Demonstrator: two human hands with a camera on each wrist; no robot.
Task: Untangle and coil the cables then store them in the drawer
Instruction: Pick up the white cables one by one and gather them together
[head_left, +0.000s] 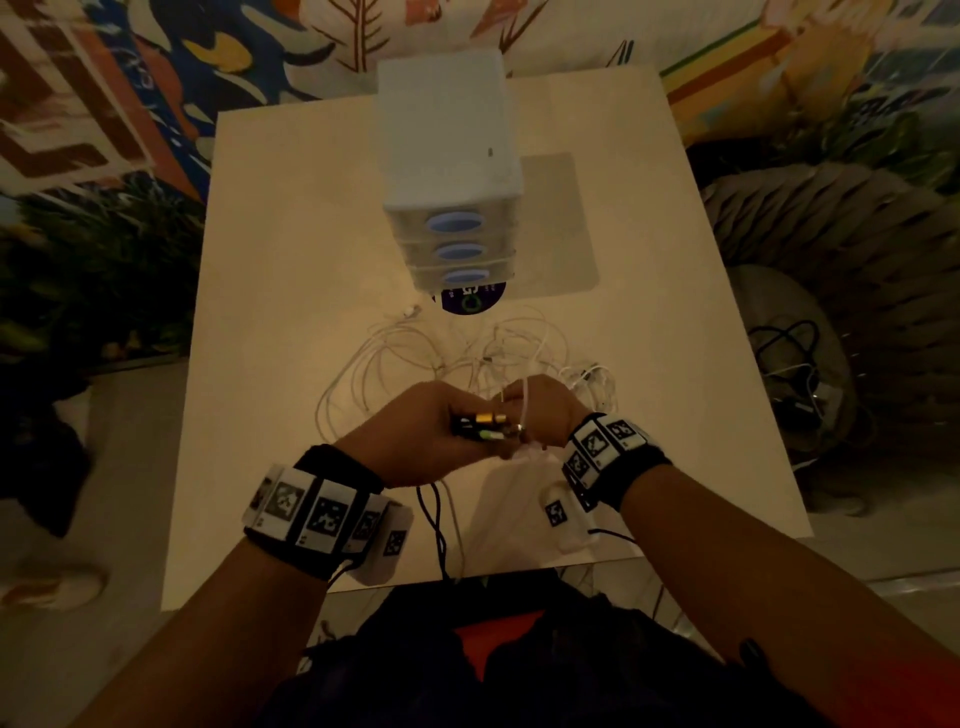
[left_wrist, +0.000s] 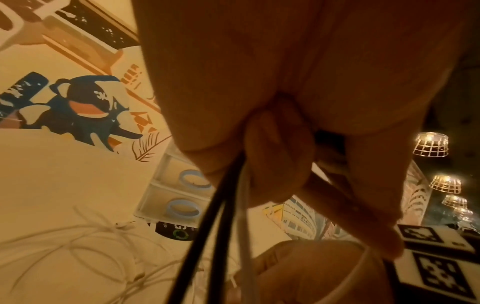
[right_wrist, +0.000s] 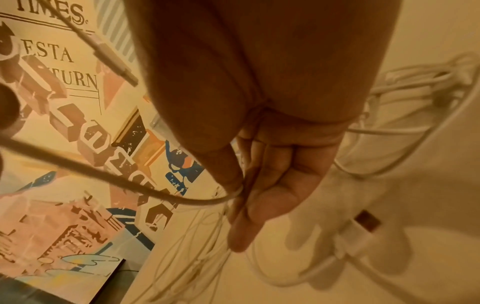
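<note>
A pale bench stands before a wall of bright murals. At its far middle sits the white drawer unit, all three drawers closed. The tangle of white cables lies between it and my hands. My left hand is curled round a bundle of plugs with dark cords hanging below. My right hand pinches a white cable looped over its fingers.

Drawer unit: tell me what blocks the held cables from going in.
All three drawers of the drawer unit look closed, so a closed front blocks entry. The tangle of white cables lies on the table between both hands and the unit. The left hand and right hand each grip cables.
</note>
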